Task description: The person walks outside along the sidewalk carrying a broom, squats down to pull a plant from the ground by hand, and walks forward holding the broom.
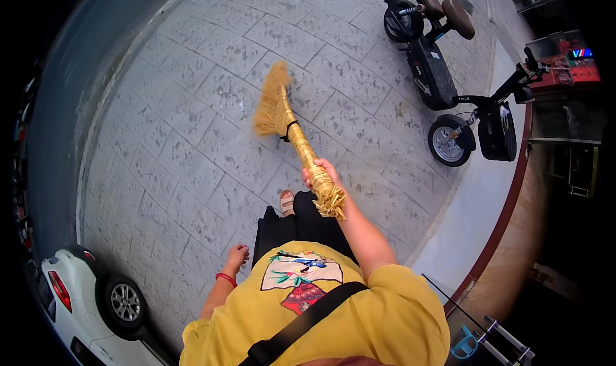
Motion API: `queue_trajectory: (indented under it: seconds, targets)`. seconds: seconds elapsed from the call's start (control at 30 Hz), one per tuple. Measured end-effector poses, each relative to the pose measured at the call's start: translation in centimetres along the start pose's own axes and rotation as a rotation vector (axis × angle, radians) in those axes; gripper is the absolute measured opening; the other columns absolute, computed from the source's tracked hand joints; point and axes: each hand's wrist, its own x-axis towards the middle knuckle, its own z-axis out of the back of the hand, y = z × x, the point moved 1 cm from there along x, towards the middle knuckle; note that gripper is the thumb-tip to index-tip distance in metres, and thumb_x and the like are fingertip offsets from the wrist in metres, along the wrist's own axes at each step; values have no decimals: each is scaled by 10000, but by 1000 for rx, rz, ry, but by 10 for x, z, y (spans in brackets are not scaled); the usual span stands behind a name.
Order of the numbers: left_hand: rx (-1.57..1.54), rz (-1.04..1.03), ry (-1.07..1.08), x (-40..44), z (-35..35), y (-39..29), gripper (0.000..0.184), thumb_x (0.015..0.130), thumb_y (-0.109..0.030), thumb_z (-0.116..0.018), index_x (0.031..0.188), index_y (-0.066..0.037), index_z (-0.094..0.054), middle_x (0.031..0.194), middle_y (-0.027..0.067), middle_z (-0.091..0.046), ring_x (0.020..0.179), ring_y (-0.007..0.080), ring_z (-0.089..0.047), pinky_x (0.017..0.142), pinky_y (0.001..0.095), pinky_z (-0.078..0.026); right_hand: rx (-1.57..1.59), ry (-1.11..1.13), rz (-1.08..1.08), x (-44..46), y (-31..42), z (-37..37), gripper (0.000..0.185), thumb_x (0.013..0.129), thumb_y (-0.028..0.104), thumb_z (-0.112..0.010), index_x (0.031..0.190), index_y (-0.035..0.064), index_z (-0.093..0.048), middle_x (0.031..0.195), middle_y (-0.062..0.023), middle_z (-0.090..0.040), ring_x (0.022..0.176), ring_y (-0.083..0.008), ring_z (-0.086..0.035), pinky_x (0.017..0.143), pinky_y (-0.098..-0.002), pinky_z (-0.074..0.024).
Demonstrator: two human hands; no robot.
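Note:
My right hand [327, 171] is closed around the handle of a short straw hand broom [301, 144], held out in front of me over the pavement. The broom's bristle head [272, 106] fans out at the far end, pointing forward and to the left; a dark band circles its neck. Frayed straw ends stick out of the handle near my wrist. I cannot tell whether the bristles touch the ground. By my left side hangs my left hand [238, 257], fingers curled in, with nothing seen in it and a red band on the wrist.
Grey stone paving [192, 141] spreads ahead. A black electric scooter [443, 77] is parked at the right, beside a pale step [475, 202] along the shopfront. To the left runs a kerb with a road [77, 96], and a white car [83, 302] stands at the lower left.

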Motion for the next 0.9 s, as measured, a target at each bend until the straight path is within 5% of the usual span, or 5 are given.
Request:
queue_trajectory:
  seconds: [0.27,0.47,0.63,0.77,0.9]
  targets:
    - [89,-29,-38,52,-3,-71,150,743,-146,-509,854,-46,-531,646,38,-534,492,121,-489,436,249,-386,-315,-487,330,-108,58,55,287,702,208,-530,858,-20,-453,654,-122,-549,511,-211,-557,472,-311,-492]
    - [-25,-50,-55,50,-51,-156,168,758,-143,-505,889,-42,-531,654,40,-538,498,121,-492,437,250,-389,-208,-711,507,-84,222,107,300,699,180,-528,902,-5,-406,657,-164,-532,537,-291,-549,529,-420,-490]
    - [40,-130,-16,32,-104,-213,168,763,-138,-527,886,-28,-554,647,30,-534,505,109,-471,456,258,-399,96,-645,390,-14,344,122,301,693,164,-531,913,15,-392,777,-138,-511,672,-293,-556,611,-445,-496]
    - [106,-161,-58,32,-138,-245,186,751,-138,-549,885,-10,-568,659,36,-540,509,106,-460,459,248,-388,-30,-721,462,57,319,69,310,661,80,-563,910,-13,-403,798,-117,-496,668,-258,-548,592,-406,-494]
    - [55,-146,-30,52,-162,-257,208,741,-137,-564,896,0,-573,707,40,-554,557,107,-469,516,240,-393,-270,-548,269,101,270,31,277,674,71,-541,907,-10,-415,717,-122,-495,598,-257,-552,555,-384,-495]
